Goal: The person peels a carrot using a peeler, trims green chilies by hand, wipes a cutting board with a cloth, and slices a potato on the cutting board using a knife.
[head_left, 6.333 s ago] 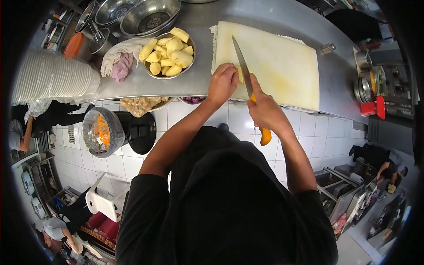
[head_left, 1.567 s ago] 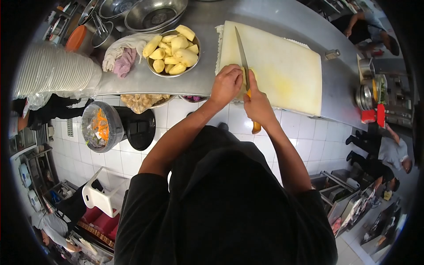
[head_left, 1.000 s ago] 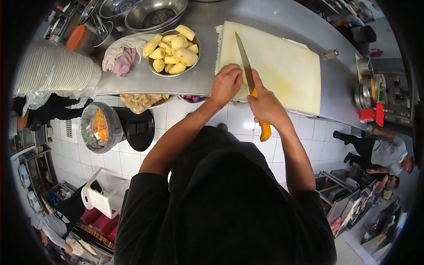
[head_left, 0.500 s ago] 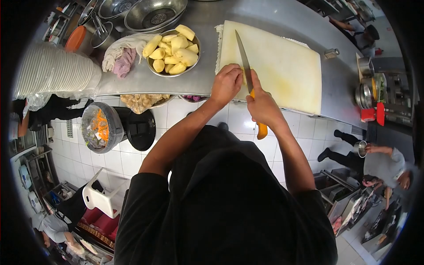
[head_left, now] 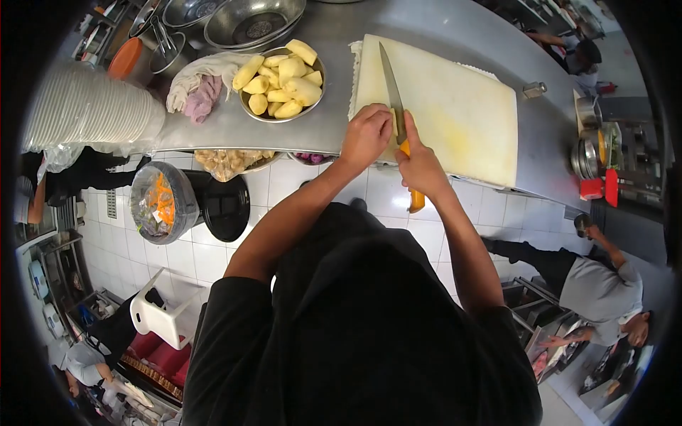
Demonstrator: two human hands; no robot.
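Observation:
My right hand point(head_left: 420, 167) is wrapped round the yellow handle of a long kitchen knife point(head_left: 389, 84), its blade pointing away from me over the left part of the white cutting board point(head_left: 455, 99). Close against the blade's left side, my left hand point(head_left: 366, 136) has its fingers curled on a piece of peeled potato point(head_left: 394, 122). Only a thin yellow edge of that piece shows; the fingers hide the rest. To the left stands a metal bowl point(head_left: 278, 119) heaped with several peeled potatoes point(head_left: 292, 69).
Cloths point(head_left: 202, 96), stacked white containers point(head_left: 92, 110) and metal basins point(head_left: 256, 25) stand left on the steel counter point(head_left: 327, 50). A small metal shaker point(head_left: 534, 89) is beyond the board. A lined waste bin point(head_left: 165, 206) holds orange scraps. Other people point(head_left: 604, 291) work nearby.
My hands stay together at the board's left edge, with a sliver of potato now showing between them. At right, another person has shifted and holds a metal vessel farther up.

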